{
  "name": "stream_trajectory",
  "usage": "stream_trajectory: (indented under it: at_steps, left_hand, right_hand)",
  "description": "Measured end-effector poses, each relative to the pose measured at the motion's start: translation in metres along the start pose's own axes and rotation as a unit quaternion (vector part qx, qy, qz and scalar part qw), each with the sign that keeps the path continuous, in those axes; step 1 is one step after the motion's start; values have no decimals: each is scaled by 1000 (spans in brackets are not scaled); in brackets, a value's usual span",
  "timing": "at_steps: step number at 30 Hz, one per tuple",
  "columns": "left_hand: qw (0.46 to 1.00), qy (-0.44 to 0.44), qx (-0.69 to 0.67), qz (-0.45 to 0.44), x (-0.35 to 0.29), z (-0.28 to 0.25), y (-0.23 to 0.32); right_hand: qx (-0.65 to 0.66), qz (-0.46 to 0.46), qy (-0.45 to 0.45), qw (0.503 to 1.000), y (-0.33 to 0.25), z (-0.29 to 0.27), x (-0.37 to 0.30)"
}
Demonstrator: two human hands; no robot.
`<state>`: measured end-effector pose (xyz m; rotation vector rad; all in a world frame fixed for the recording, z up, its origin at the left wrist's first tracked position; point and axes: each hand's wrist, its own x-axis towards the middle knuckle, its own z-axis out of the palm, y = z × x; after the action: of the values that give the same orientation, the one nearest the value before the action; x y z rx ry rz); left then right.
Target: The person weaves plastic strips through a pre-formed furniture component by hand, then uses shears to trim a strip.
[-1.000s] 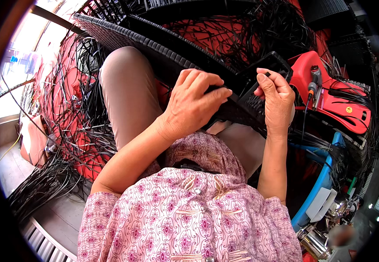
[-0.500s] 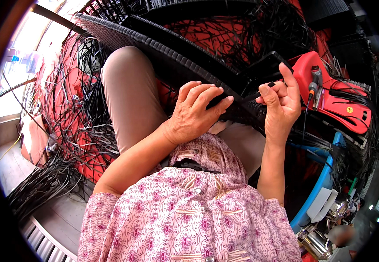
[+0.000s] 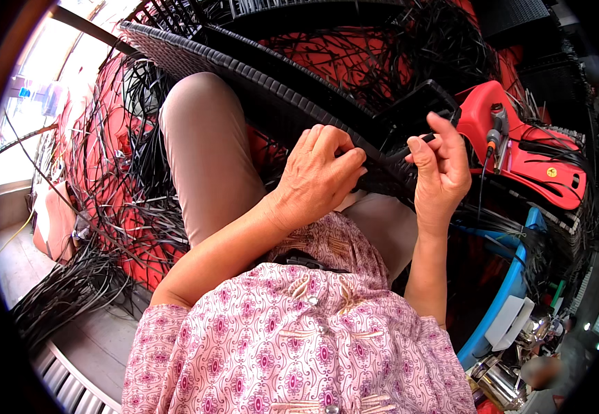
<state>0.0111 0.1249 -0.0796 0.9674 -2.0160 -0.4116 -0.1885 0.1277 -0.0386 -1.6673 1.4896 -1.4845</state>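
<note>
A black woven wicker panel [image 3: 265,84] slants across the space in front of me, its ribbed edge running down from upper left toward my hands. Beside its lower part is my left hand [image 3: 320,169], fingers curled and thumb drawn in against them; what lies inside the grip is hidden. My right hand [image 3: 443,172] is raised to the right of it, thumb and fingers pinched on a thin black plastic strip [image 3: 429,137], of which only a short bit shows. The forefinger stands bent above the pinch.
Loose black strips cover red material at left [image 3: 154,241] and beyond the panel. A red plastic seat [image 3: 530,162] carrying a corded tool [image 3: 498,131] stands at right. Below it sits a blue tub [image 3: 513,283], near metal cups [image 3: 496,383]. A strip bundle [image 3: 72,293] lies lower left.
My left hand's fingers have curled in from a more spread pose. My right hand has shifted slightly down and left, its forefinger bending lower.
</note>
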Motion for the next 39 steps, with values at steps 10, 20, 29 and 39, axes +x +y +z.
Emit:
stream_trajectory:
  at_steps: [10, 20, 29, 39]
  left_hand:
    - [994, -61, 24, 82, 1, -7, -10]
    - [997, -17, 11, 75, 0, 2, -10]
    - [1000, 5, -1, 19, -1, 3, 0]
    - [999, -3, -8, 31, -9, 5, -4]
  right_hand:
    - [-124, -65, -167, 976, -32, -8, -8]
    - [-343, -248, -120, 898, -14, -16, -5]
    - [-295, -362, -43, 883, -16, -11, -4]
    - [-183, -133, -110, 968, -16, -4, 28]
